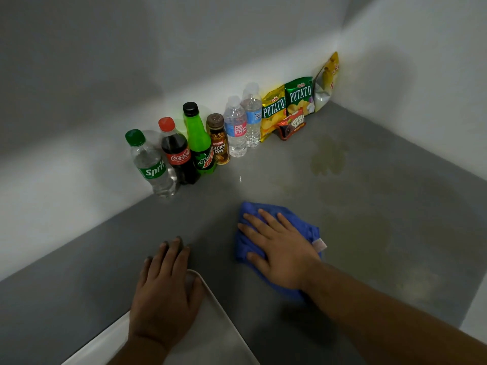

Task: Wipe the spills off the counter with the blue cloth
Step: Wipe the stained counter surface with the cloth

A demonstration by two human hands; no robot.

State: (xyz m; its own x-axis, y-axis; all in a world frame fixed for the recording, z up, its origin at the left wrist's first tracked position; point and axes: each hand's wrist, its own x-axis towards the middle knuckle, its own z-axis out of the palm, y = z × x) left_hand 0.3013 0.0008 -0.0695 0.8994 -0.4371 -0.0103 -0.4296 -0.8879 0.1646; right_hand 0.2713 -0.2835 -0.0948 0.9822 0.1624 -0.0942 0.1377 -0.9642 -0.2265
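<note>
The blue cloth (303, 227) lies bunched on the grey counter (105, 259), with a white tag at its right corner. My right hand (279, 248) presses flat on top of it, fingers spread. A yellowish spill (328, 156) marks the counter near the snacks. A larger, fainter wet patch (369, 233) spreads just right of the cloth. My left hand (166, 293) rests palm down on the corner of a white tray (210, 338), fingertips touching the counter.
Along the back wall stand several bottles: Sprite (151, 164), Coca-Cola (178, 151), Mountain Dew (199, 139), a coffee drink (218, 139) and two water bottles (235, 127). Chip bags (299, 96) and a fudge bar pack (291, 125) fill the corner.
</note>
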